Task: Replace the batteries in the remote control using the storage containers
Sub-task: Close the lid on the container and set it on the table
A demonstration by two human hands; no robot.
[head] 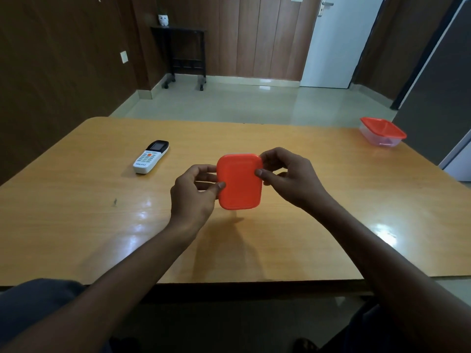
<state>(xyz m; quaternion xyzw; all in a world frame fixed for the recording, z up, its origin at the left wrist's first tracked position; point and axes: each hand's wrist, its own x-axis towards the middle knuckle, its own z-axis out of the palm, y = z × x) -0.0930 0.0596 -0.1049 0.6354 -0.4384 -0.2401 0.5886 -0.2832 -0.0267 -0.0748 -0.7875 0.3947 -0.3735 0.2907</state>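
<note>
Left hand (pixel 193 192) and right hand (pixel 288 174) gripping orange-lidded container (pixel 239 182) between them, above table (pixel 76 225).

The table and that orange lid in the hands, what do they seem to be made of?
The table looks like wood or wood-look laminate with a glossy finish: grain lines and bright window reflections show. The orange lid seems to be plastic, smooth and matte-to-satin, with rounded moulded corners and a raised rim.

Both hands are holding an orange-lidded container (pixel 239 181) above the wooden table (pixel 318 200), the left hand (pixel 195 192) pinching its left edge and the right hand (pixel 288 174) gripping its right corner. A remote control (pixel 151 156) is lying to the left, and a second container (pixel 382 132) is sitting far right.
</note>
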